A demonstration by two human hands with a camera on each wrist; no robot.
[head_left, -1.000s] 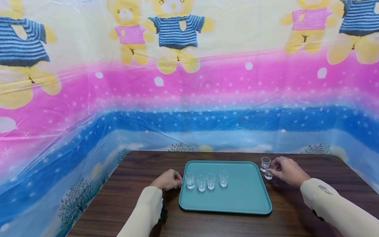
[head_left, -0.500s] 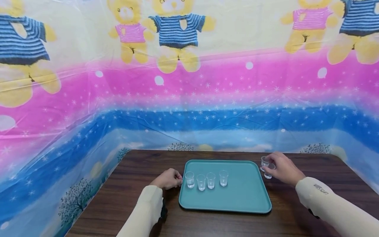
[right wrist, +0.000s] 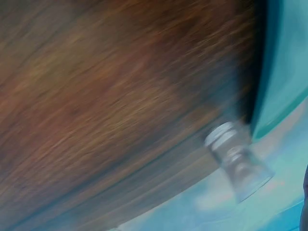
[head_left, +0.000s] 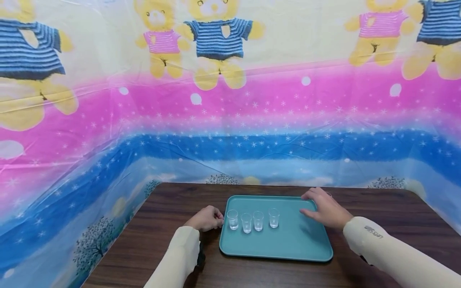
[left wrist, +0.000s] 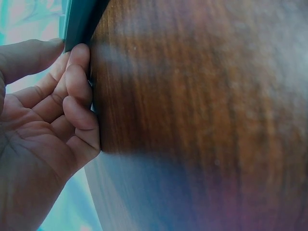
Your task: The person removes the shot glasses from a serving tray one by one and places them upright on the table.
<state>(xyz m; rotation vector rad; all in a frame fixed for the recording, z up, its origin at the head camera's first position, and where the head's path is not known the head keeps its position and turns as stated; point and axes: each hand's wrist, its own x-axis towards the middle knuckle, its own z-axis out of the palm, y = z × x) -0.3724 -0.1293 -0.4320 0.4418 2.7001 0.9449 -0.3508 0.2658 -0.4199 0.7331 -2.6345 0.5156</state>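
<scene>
The left hand [head_left: 205, 219] pinches the tray [head_left: 288, 245] at nine o'clock, the right hand [head_left: 327, 208] is wide and holds nothing over two, and a hard tug could tip the tray's cups [head_left: 258, 221] between nine and twelve.

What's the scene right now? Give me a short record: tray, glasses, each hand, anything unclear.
Tray: teal, on the brown table
Glasses on tray: four glasses, clear, upright, in an uneven row across its left half
Glass off tray: at least one glass on the table by the tray's far right corner
Left hand: pinches the tray's left edge
Right hand: over the tray's right side, fingers spread, no glass seen between them
Unclear: exact off-tray count; right wrist view is blurred
</scene>
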